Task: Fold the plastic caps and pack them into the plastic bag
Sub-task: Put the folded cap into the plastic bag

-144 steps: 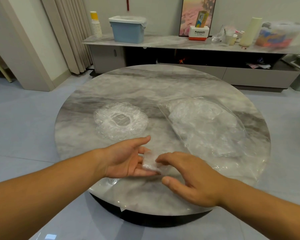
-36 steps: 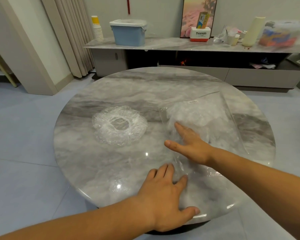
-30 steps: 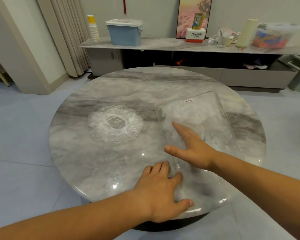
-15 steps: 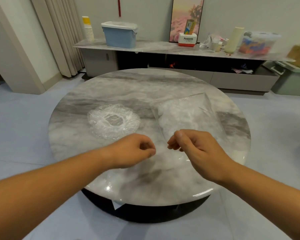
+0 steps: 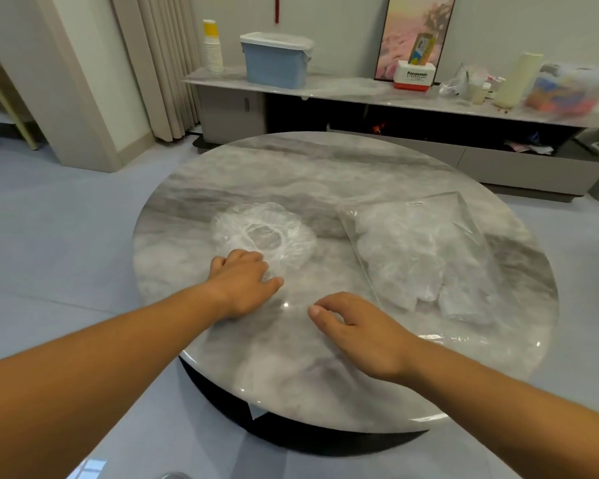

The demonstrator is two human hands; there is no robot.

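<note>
Fingers [image 5: 253,259] of left hand [image 5: 242,288] curl on rim of plastic cap [image 5: 267,233]; right hand [image 5: 363,330], loosely curled, empty, beside plastic bag [image 5: 422,250].

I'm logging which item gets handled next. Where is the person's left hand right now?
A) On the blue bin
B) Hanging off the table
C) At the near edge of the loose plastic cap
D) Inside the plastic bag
C: the left hand has its fingers curled onto the near edge of the loose plastic cap, while the plastic bag lies apart to its right.
</note>
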